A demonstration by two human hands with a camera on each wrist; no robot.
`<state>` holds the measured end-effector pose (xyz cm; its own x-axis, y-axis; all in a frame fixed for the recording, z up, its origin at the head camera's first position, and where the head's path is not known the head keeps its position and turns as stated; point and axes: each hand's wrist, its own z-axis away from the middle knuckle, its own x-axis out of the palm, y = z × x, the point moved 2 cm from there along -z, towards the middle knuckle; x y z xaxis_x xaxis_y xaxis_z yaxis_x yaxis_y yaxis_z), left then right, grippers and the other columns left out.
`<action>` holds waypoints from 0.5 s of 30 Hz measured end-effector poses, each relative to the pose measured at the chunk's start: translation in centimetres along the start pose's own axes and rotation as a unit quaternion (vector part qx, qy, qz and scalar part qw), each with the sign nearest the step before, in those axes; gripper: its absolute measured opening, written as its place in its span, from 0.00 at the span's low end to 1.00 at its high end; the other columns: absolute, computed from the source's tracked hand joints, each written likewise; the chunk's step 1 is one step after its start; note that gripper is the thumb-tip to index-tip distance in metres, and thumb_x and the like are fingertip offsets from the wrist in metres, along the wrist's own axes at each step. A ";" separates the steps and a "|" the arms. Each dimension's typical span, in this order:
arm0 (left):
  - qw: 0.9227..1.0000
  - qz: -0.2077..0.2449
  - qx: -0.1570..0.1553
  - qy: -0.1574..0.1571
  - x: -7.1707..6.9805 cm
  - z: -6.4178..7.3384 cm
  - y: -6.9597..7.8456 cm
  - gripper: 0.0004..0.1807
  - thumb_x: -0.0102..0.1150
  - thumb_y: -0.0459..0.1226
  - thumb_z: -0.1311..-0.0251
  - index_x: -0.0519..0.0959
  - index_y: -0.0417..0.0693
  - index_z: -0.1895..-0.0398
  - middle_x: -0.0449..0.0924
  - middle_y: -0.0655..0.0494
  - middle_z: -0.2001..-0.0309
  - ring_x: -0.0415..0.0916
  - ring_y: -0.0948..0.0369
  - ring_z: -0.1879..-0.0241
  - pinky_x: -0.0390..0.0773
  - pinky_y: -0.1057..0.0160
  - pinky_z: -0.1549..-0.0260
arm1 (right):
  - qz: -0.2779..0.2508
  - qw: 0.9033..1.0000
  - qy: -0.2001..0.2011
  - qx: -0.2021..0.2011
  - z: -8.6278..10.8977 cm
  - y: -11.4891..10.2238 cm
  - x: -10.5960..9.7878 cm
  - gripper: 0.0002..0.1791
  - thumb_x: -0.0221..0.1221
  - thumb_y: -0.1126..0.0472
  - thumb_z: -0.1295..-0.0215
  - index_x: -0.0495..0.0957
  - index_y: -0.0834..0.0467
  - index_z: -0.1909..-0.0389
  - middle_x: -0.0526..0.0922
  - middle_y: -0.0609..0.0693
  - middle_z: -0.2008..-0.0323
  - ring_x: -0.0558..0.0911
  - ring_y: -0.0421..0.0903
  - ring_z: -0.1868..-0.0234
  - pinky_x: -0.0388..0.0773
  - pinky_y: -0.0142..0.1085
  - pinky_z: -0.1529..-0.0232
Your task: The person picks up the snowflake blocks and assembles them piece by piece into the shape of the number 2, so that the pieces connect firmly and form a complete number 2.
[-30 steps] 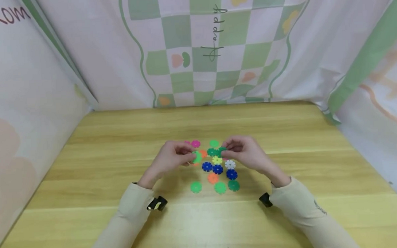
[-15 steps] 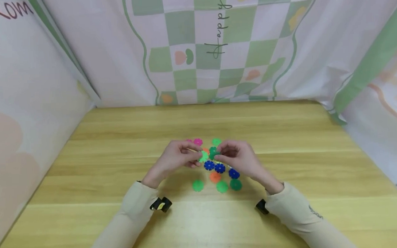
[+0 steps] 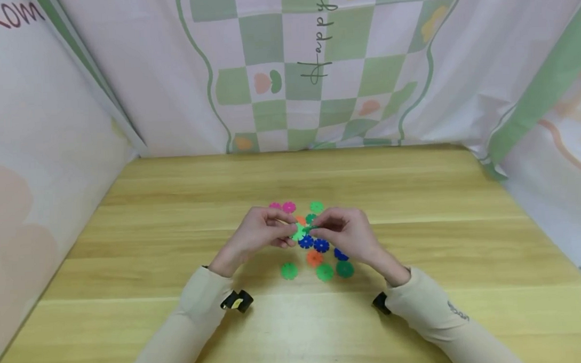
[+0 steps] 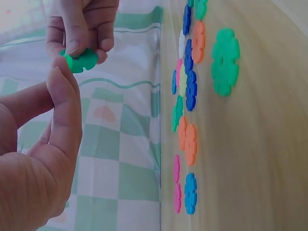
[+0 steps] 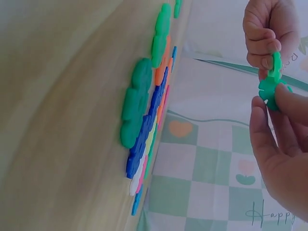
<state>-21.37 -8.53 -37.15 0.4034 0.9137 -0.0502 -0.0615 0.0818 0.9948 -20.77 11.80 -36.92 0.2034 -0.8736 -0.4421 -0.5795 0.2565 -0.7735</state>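
Observation:
My left hand [image 3: 263, 230] pinches a light green flower-shaped plastic disc [image 5: 275, 67] between thumb and fingers. Opposite it, my right hand [image 3: 347, 233] pinches a darker green disc [image 5: 267, 91] of the same notched kind. The two discs meet edge to edge at an angle, held up above the table, as the right wrist view shows. Under the hands lie loose discs, among them a blue disc [image 3: 321, 245], an orange disc [image 3: 314, 258] and a pink disc [image 3: 289, 207]. The right hand hides some discs in the head view.
Closer to me on the wooden table [image 3: 295, 331] lie a light green disc [image 3: 289, 271] and a dark green disc [image 3: 344, 269]. The left wrist view also shows a light blue disc [image 4: 191, 194]. A checkered cloth [image 3: 261, 41] hangs behind the table, with white cloth at both sides.
Both hands have come together, the left moving right and the right moving left. The right hand's green disc has turned edge-on and now meets the left hand's light green disc.

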 end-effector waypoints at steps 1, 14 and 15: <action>1.000 0.004 0.003 0.001 0.0 0.0 0.0 0.10 0.60 0.30 0.38 0.80 0.32 0.56 0.84 0.45 0.68 0.83 0.58 0.73 0.82 0.49 0.61 | 0.001 1.000 0.006 -0.005 0.0 0.0 0.0 0.05 0.66 0.75 0.47 0.83 0.64 0.71 0.85 0.56 0.71 0.84 0.42 0.72 0.82 0.34 0.69; 0.998 0.053 0.009 0.037 0.6 -0.2 -0.1 0.09 0.61 0.26 0.41 0.79 0.27 0.58 0.83 0.48 0.71 0.80 0.61 0.78 0.83 0.63 0.71 | 0.030 0.993 0.085 -0.078 0.1 -0.4 0.6 0.08 0.68 0.80 0.54 0.83 0.66 0.78 0.85 0.55 0.77 0.84 0.48 0.79 0.80 0.30 0.77; 0.998 0.054 0.013 0.037 0.7 -0.2 -0.1 0.09 0.60 0.26 0.40 0.79 0.26 0.58 0.83 0.47 0.71 0.79 0.61 0.78 0.83 0.63 0.71 | 0.029 0.993 0.088 -0.080 0.1 0.0 0.7 0.08 0.68 0.80 0.54 0.83 0.65 0.77 0.85 0.54 0.77 0.84 0.46 0.79 0.80 0.30 0.77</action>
<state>-21.23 -7.85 -37.32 0.3272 0.9435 0.0522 -0.0760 -0.0288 0.9967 -20.59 11.27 -37.29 0.0342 -0.9217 -0.3865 -0.7070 0.2511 -0.6612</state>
